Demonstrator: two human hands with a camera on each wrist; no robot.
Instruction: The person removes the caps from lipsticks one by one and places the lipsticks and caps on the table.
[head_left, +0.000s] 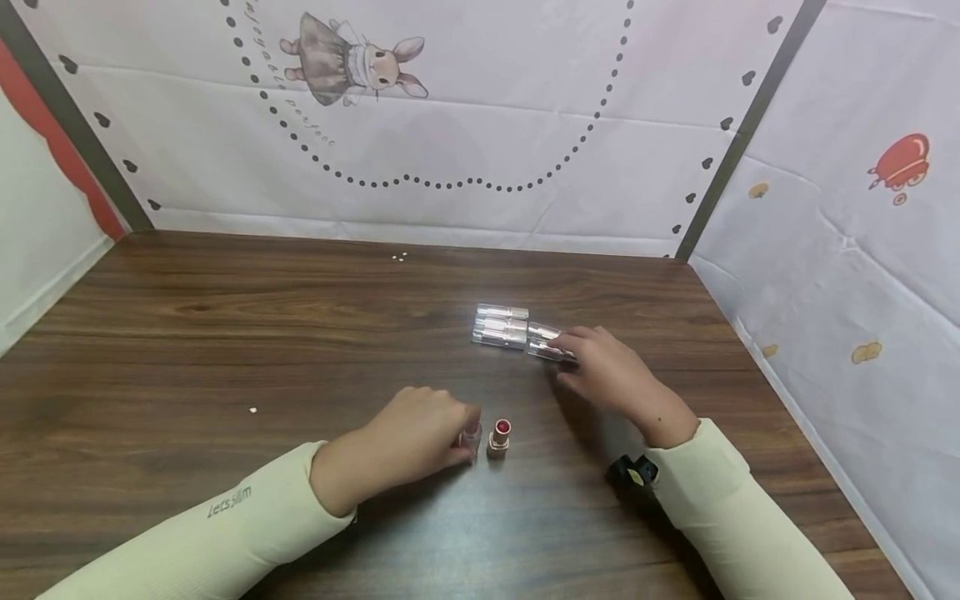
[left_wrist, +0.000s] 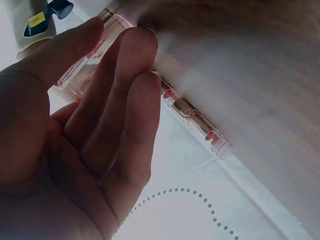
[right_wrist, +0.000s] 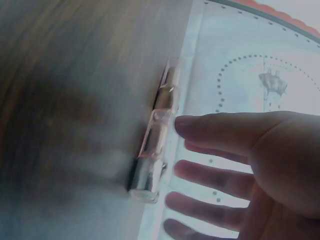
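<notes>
My left hand [head_left: 408, 446] pinches a clear lipstick cap [left_wrist: 92, 65] between thumb and fingers, low over the table. Just right of it an uncapped lipstick [head_left: 500, 439] stands upright, its red tip exposed. Farther back, several capped lipsticks [head_left: 501, 325] lie on their sides in two adjoining groups. My right hand [head_left: 611, 371] is at the right-hand group and partly covers it in the head view. In the right wrist view its fingers [right_wrist: 215, 175] are extended and spread beside the lipstick tubes [right_wrist: 155, 140], with nothing gripped; whether a fingertip touches them I cannot tell.
The dark wood-grain table [head_left: 225, 350] meets a printed white backdrop [head_left: 480, 117] at the back and another sheet [head_left: 862, 250] on the right. Small white specks [head_left: 400, 257] lie near the back edge, another speck [head_left: 252, 409] at the left. A black wrist device [head_left: 633, 475] sits under my right cuff.
</notes>
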